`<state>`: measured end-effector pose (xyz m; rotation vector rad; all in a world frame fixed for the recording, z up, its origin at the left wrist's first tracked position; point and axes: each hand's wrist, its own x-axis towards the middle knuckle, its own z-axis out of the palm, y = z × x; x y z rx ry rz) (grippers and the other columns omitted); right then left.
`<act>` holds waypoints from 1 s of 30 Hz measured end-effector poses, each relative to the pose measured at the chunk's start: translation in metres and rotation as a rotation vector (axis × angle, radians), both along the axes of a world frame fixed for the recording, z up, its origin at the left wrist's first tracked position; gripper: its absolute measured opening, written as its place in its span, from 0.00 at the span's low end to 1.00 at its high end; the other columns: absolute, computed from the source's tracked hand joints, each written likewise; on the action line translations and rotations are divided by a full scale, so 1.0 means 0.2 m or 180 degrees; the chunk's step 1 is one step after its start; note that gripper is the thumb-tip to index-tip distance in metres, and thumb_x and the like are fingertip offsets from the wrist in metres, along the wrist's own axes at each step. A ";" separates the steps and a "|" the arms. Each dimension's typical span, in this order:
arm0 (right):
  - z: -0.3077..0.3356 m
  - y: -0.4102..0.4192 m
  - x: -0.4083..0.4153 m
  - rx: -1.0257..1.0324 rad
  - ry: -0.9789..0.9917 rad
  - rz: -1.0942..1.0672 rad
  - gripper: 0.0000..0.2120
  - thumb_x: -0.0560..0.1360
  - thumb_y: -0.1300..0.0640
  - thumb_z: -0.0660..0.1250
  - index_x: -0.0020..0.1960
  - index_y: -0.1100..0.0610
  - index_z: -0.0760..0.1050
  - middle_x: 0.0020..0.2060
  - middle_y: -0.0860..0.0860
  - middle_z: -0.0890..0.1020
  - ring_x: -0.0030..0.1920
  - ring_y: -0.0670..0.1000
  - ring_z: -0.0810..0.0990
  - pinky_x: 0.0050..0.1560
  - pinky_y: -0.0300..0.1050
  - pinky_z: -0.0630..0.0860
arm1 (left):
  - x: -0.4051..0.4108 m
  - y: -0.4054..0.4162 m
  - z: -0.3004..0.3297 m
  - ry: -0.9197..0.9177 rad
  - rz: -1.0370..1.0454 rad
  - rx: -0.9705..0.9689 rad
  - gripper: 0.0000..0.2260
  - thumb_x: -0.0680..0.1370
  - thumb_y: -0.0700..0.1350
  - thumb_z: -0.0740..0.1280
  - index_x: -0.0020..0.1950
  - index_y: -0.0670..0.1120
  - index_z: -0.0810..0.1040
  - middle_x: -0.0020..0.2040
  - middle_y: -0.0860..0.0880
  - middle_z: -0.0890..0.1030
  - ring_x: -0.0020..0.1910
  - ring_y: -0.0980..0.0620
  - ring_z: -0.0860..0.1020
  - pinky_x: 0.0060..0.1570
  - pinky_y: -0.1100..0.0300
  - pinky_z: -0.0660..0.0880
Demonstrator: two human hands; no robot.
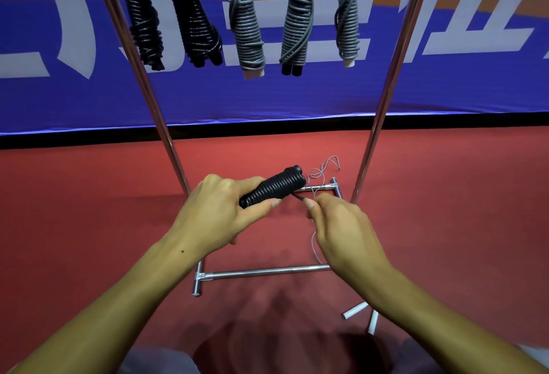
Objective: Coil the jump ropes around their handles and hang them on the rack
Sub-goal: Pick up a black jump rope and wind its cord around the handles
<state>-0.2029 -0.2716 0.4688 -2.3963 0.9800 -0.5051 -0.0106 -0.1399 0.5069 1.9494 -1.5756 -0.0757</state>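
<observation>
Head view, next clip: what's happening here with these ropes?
A person is coiling a black jump rope around its handles. The left hand grips the wound bundle while the right hand pinches the loose rope end beside it. Five coiled ropes, two black and three grey, hang on the metal rack above. A thin grey rope and two white handles lie on the red floor, not yet coiled.

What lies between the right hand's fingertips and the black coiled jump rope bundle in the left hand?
In the head view, only a short black rope tail spans from the right hand to the bundle held by the left hand.
</observation>
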 end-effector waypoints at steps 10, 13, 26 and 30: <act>0.09 -0.08 -0.02 0.3160 -0.0657 0.0542 0.16 0.88 0.53 0.56 0.59 0.65 0.76 0.33 0.57 0.84 0.24 0.47 0.67 0.27 0.39 0.64 | 0.00 -0.01 -0.03 -0.0289 0.0063 0.0210 0.20 0.76 0.71 0.62 0.63 0.66 0.79 0.24 0.50 0.70 0.23 0.52 0.69 0.31 0.65 0.67; 0.10 -0.13 -0.05 0.3541 -0.0437 0.0342 0.17 0.87 0.54 0.59 0.58 0.67 0.77 0.42 0.58 0.87 0.27 0.46 0.74 0.27 0.37 0.67 | -0.02 -0.03 -0.04 -0.0506 0.0054 0.0394 0.22 0.76 0.72 0.60 0.65 0.66 0.80 0.25 0.51 0.69 0.26 0.50 0.68 0.32 0.53 0.75; 0.09 -0.11 -0.11 -0.0843 0.0986 0.1380 0.07 0.79 0.47 0.67 0.53 0.49 0.73 0.43 0.48 0.82 0.45 0.58 0.80 0.40 0.51 0.71 | -0.05 -0.04 -0.05 -0.0743 -0.0364 0.1572 0.16 0.79 0.68 0.66 0.59 0.61 0.82 0.30 0.49 0.75 0.31 0.50 0.72 0.34 0.56 0.68; 0.12 -0.13 -0.11 -0.0870 0.0761 0.1712 0.08 0.80 0.44 0.67 0.55 0.46 0.76 0.46 0.44 0.80 0.42 0.51 0.76 0.41 0.49 0.69 | 0.00 -0.02 -0.04 -0.0385 -0.0629 0.1601 0.16 0.78 0.67 0.69 0.61 0.61 0.83 0.29 0.47 0.76 0.27 0.49 0.75 0.29 0.66 0.64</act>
